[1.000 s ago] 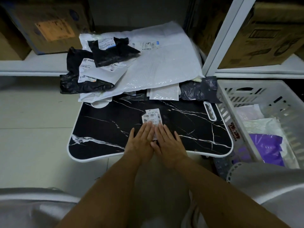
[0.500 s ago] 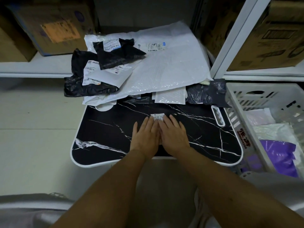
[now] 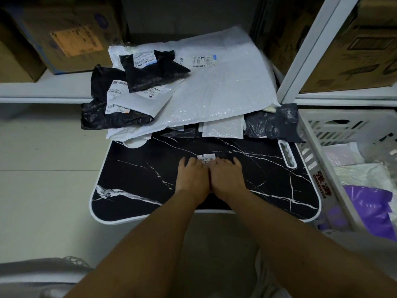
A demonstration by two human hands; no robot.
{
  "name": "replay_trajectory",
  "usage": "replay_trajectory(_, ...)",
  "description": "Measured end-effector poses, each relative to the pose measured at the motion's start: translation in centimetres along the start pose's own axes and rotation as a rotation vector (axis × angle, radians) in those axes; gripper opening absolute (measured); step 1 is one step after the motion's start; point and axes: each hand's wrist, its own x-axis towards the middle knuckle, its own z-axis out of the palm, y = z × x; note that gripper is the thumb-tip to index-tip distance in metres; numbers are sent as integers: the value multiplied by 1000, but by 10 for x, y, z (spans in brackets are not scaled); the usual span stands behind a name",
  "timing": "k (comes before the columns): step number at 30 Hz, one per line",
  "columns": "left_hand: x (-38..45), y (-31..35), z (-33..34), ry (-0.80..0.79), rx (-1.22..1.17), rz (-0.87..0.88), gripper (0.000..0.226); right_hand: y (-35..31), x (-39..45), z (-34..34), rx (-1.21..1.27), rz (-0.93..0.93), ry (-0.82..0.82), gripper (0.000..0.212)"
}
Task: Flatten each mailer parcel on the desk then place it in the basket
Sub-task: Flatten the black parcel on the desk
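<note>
Hands side by side press flat on a black mailer (image 3: 214, 152) at the middle of the table (image 3: 133, 179). The left hand (image 3: 192, 178) and the right hand (image 3: 227, 179) touch along their inner edges, fingers stretched forward and lying on the mailer, palms down. Only the mailer's white label (image 3: 206, 158) stands out just beyond the fingertips; the dark bag itself is hard to tell from the black, white-veined tabletop, so its outline is unclear.

At the far edge of the table sits a pile of more mailers. A big white bubble mailer (image 3: 217, 93) lies on top toward the right, with a printed label near its far edge. On its left side rest a small black mailer (image 3: 150, 72) with a label, a white mailer (image 3: 137, 97) below it, and a crumpled black bag (image 3: 103, 112) hanging over the table's left corner. A small white bubble mailer (image 3: 223, 127) peeks out from under the big one, and a dark grey bag (image 3: 272, 123) lies at the right corner.

To the right of the table stands a white slotted basket (image 3: 311, 134), just beside the table's edge. Inside it lie pale mailers (image 3: 363, 173) and a purple one (image 3: 369, 203). Cardboard boxes (image 3: 71, 33) sit on white shelves behind the pile.
</note>
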Motion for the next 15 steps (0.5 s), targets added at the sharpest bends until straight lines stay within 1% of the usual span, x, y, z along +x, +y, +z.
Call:
replay_trajectory(1,2,0,0,3,-6,-11,57,-1,3,-2,-10,-21,1,52)
replay_trajectory(2,3,0,2,-33,-23,-28,66,0,6,-2,20,-40,-19,60)
replay_trajectory(3,4,-1,6,-90,-54,-47,70,2,7,0,83,-47,-61,62)
replay_trajectory(5,5,-7,16,-198,-116,-78,63,9,9,4,162,-32,-149,53)
replay_trajectory(8,9,-12,19,-265,-155,-63,58,14,9,4,139,-30,-226,53)
replay_trajectory(12,10,-10,12,-291,-145,-88,58,12,9,4,109,-26,-247,56)
replay_trajectory(15,9,-6,9,-309,-114,-207,64,11,9,3,85,22,-224,59)
